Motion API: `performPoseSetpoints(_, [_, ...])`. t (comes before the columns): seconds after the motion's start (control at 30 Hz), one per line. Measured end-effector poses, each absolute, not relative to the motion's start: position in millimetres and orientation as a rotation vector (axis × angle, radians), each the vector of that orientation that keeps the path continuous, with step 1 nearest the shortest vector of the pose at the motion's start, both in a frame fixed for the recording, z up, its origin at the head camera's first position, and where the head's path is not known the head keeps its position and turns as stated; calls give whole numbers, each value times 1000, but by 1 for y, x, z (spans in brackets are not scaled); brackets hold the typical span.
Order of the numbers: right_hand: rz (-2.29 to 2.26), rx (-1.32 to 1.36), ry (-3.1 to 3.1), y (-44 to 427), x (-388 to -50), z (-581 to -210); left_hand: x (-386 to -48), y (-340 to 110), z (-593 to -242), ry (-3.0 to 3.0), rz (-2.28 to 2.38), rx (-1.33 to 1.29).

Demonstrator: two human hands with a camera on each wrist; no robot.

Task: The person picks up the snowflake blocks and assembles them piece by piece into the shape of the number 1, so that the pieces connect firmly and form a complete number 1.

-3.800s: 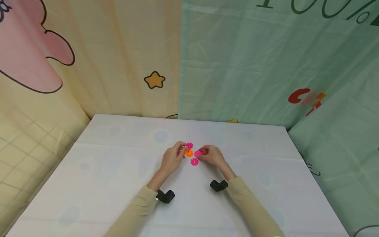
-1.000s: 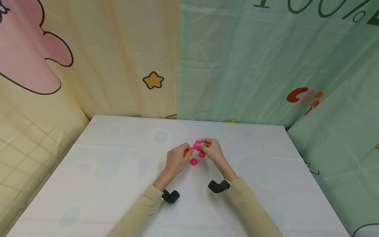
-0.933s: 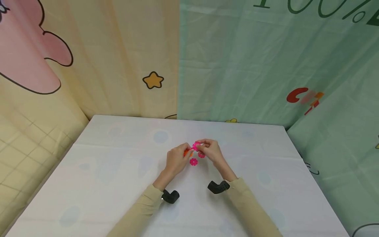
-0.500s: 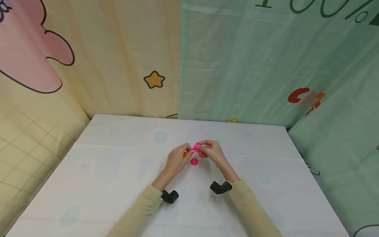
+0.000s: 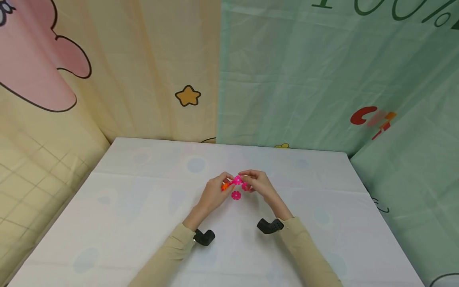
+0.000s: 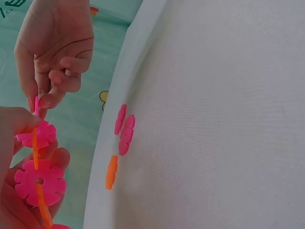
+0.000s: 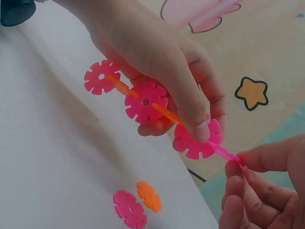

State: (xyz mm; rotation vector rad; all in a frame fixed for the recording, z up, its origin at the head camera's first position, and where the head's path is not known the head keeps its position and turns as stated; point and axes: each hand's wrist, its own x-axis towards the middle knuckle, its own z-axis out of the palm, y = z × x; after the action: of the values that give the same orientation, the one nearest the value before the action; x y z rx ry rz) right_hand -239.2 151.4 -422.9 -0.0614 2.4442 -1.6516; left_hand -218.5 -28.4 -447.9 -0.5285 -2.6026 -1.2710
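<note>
My left hand [image 5: 213,193] holds a chain of slotted, flower-shaped plastic discs, pink ones alternating with orange ones seen edge-on. In the right wrist view, its thumb presses the pink disc [image 7: 196,139] at the chain's end, with another pink disc [image 7: 146,102] further along. My right hand [image 5: 261,185] pinches a pink disc [image 7: 224,153] seen edge-on, which meets that end disc; how deep the slots engage is hidden. Below the hands lie loose discs on the table: a pink one [image 5: 236,195], a second pink one [image 6: 121,119] and an orange one [image 6: 111,172].
A white cloth with faint spots covers the table [image 5: 172,247]. Printed curtains [image 5: 161,59] stand behind its back edge and along the sides. Each wrist wears a black camera mount [image 5: 270,226].
Since the earliest frame, my right hand has risen from the discs on the table to the chain's end. Over the last second it has sunk slightly, while the left hand stays nearly in place.
</note>
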Motion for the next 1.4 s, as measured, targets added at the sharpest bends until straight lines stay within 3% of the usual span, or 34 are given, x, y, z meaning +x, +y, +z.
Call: performPoseSetpoints(1.4, [-1218,65,2751,163,-248,-458,-222,-46,-451,-2602,-1331,-366])
